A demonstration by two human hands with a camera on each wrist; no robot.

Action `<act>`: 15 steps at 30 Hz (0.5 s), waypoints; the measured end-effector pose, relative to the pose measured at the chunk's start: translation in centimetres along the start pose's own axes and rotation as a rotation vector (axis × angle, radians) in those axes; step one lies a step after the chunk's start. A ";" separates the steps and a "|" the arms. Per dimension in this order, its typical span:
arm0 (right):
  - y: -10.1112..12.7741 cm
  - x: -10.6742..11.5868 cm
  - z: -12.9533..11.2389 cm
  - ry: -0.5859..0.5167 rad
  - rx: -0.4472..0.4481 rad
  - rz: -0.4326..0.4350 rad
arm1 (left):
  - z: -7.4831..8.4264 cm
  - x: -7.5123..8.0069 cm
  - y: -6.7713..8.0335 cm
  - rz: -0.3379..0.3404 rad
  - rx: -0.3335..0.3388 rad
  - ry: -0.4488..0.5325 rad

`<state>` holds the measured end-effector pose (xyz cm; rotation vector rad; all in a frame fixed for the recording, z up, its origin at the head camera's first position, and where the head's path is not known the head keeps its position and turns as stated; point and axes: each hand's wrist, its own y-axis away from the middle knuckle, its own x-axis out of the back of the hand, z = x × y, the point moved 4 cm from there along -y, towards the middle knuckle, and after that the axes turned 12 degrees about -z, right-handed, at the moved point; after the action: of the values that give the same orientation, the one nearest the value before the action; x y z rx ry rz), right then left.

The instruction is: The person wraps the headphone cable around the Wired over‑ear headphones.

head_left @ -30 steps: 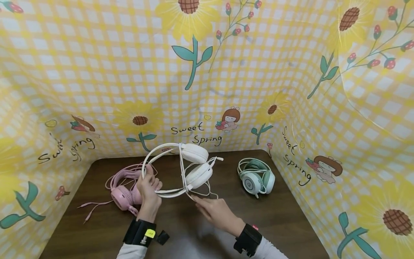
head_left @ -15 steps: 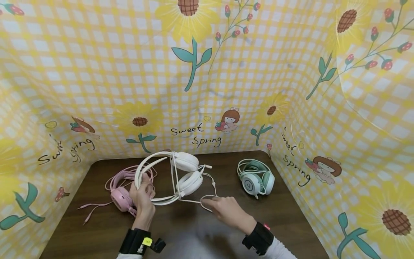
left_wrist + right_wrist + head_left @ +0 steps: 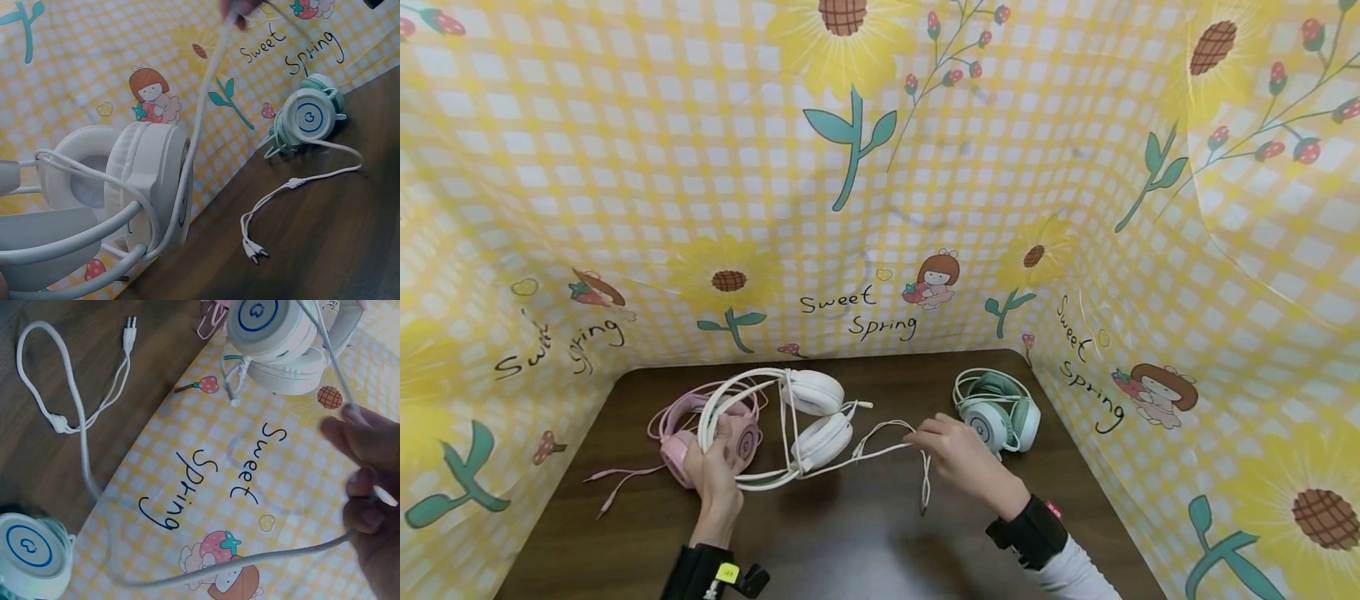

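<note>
We are partway through unwinding the cable [image 3: 880,437] of the white headset [image 3: 790,421], which we hold just above the dark wooden table [image 3: 850,542], left of centre. Our left hand [image 3: 718,471] curls round the near-left stretch of the headband and keeps the set steady, touching the pink headset [image 3: 700,429] that lies behind it. Our right hand [image 3: 958,454] pinches the cable between thumb and fingertips and draws it out to the right, toward the mint-green headset [image 3: 1000,408] at the far right; the plug end [image 3: 922,504] dangles below that hand. A turn of cable looks to cross the headband near the ear cups, so the next move probably calls for lifting the cable round the band to free that loop, the left hand holding firm.
</note>
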<state>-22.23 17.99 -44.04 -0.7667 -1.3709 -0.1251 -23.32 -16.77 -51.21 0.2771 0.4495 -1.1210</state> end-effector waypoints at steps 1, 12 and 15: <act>-0.2 0.2 -0.1 0.008 0.026 0.025 | -0.1 0.0 0.1 -0.001 0.015 -0.024; -2.4 2.3 -1.9 0.192 0.183 0.399 | -1.9 -2.1 1.5 -0.205 0.018 -0.051; -2.5 2.7 -1.7 0.213 0.157 0.470 | -2.2 -2.0 1.9 -0.257 0.030 -0.083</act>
<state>-21.43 16.05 -40.58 -0.8954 -0.9584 0.2614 -22.79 -13.46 -52.20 0.2020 0.4022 -1.3866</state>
